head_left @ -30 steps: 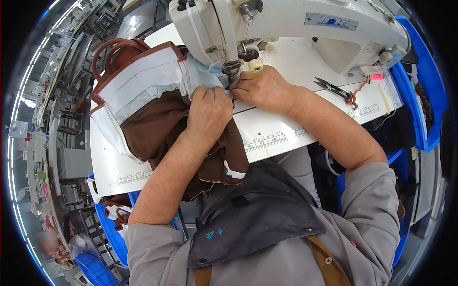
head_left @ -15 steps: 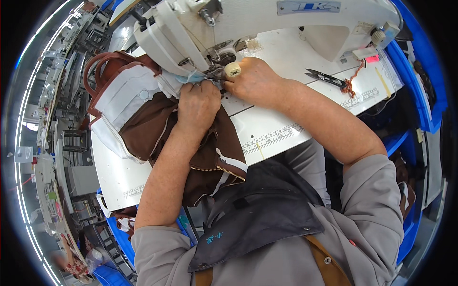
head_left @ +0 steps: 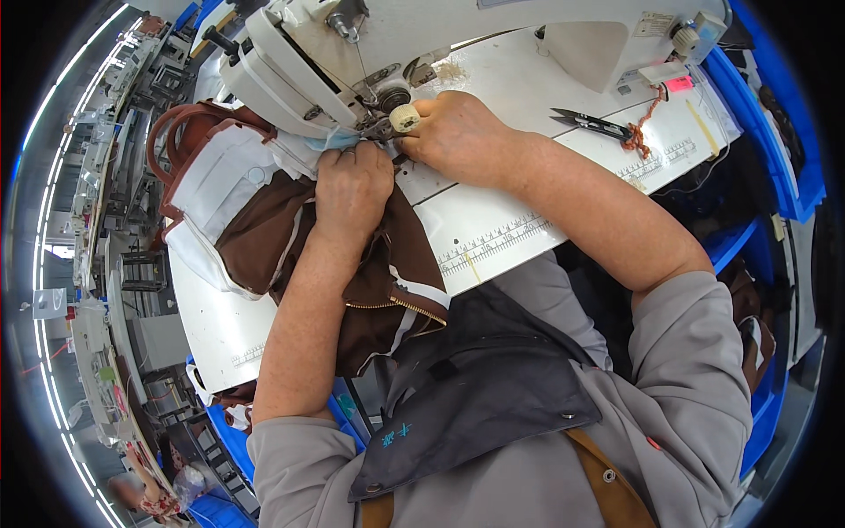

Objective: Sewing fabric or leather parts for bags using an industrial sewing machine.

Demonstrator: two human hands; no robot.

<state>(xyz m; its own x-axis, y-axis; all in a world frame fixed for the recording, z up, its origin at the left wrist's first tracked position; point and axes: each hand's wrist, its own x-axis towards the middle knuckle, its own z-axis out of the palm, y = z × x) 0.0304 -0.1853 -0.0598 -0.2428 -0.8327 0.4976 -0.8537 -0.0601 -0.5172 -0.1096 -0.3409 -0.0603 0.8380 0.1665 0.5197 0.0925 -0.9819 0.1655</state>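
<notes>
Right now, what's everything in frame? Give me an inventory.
sewing machine: 1, white, top centre over the table
table: 1, white with printed ruler, under the work
brown bag piece: 1, brown with white lining and gold zipper, under left forearm
thread snips: 1, black, right side of table
blue bins: several, blue, right edge
left hand: pressing fabric near needle
right hand: at presser foot, pale cap on one finger

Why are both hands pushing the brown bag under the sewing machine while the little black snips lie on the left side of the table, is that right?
Not quite. The head view shows the black snips on the right side of the table, beyond the right hand. The rest holds: the left hand and right hand press the brown bag at the sewing machine.
</notes>
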